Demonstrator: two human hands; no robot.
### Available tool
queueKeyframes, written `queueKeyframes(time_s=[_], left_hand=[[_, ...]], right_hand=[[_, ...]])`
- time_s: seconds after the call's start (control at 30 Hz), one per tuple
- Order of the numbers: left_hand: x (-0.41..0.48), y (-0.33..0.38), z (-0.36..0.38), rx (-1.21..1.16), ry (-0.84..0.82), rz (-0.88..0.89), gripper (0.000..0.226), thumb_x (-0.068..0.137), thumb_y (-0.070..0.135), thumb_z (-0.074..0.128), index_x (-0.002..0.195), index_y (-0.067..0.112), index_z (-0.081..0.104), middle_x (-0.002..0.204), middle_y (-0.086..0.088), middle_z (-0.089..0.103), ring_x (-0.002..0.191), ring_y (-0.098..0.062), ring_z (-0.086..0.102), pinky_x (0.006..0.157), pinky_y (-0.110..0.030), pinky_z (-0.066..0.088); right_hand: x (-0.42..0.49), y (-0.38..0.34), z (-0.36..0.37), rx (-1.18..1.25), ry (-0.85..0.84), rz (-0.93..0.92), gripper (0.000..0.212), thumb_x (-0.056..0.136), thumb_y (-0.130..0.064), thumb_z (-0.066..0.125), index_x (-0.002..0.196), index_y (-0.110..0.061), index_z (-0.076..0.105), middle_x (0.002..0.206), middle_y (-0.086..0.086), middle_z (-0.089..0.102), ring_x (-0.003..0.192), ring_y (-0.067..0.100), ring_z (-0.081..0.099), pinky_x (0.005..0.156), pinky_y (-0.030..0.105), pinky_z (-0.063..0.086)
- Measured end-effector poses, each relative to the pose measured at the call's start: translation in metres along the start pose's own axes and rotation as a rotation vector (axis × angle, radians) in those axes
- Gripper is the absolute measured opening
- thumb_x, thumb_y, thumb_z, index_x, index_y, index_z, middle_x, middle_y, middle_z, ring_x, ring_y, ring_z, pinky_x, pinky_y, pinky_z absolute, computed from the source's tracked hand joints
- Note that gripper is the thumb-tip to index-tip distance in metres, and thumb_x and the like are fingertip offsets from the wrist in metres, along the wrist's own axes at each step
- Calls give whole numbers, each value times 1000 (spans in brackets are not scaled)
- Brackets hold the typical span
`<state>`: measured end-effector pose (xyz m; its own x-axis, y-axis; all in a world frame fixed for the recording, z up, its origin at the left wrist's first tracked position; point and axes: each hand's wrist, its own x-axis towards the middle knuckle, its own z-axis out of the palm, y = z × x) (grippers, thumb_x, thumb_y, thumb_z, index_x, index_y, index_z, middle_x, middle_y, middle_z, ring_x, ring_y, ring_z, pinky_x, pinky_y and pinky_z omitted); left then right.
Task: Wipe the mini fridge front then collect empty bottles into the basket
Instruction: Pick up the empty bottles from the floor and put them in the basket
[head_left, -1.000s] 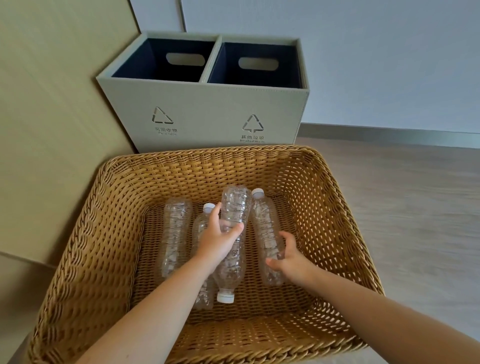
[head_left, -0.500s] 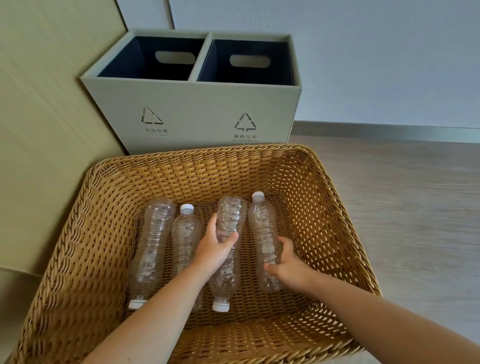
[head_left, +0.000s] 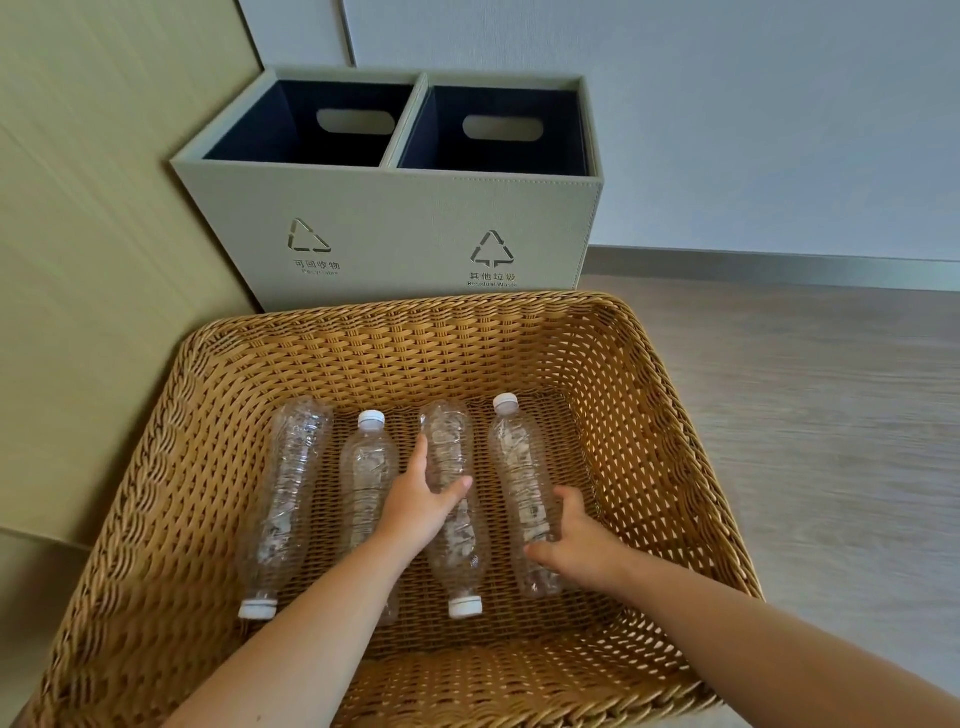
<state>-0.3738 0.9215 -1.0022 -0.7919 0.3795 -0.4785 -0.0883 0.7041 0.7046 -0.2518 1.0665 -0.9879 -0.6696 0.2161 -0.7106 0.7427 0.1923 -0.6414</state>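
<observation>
4 empty bottles lie flat on the floor of the wicker basket (head_left: 670, 415), side by side, long axes all running front-to-back, i.e. away from the person. Caps alternate: far-left bottle (head_left: 288, 499) cap near, 2nd bottle (head_left: 369, 478) cap far, 3rd bottle (head_left: 452, 452) cap near, right bottle (head_left: 519, 478) cap far.

Left hand (head_left: 418, 506) sits over the 3rd bottle's mid-body, thumb on its right flank, fingers (head_left: 420, 457) on its left, in the gap next to the 2nd; loose wrap across the axis, not clamped as far as I can tell. Right hand (head_left: 574, 545) is on the right bottle's lower body, thumb up along its right side, fingers curled under/behind; looks like a light hold, but how tight, can't tell.

Judgement: bottle part looks about done, all 4 are in. Any next move is w/ each hand already square to its bottle's axis, so letting go and lifting straight up should do. Light crushed plastic, may roll sideways if nudged.

Behind the basket: two-bay recycling bin (head_left: 395, 234), against the wall. Mini fridge not in view.
</observation>
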Motion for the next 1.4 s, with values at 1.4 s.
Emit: queueKeyframes(time_s=[1.4], left_hand=[[-54,-8,-69,728,262,429,41,94,30,44,132,14,46,132,-1,46,122,-20,43,99,-29,38]], right_hand=[[-33,-61,-6,-1104,327,-431,53,96,-42,30,142,-16,21,145,3,28,133,20,26,112,37,22]])
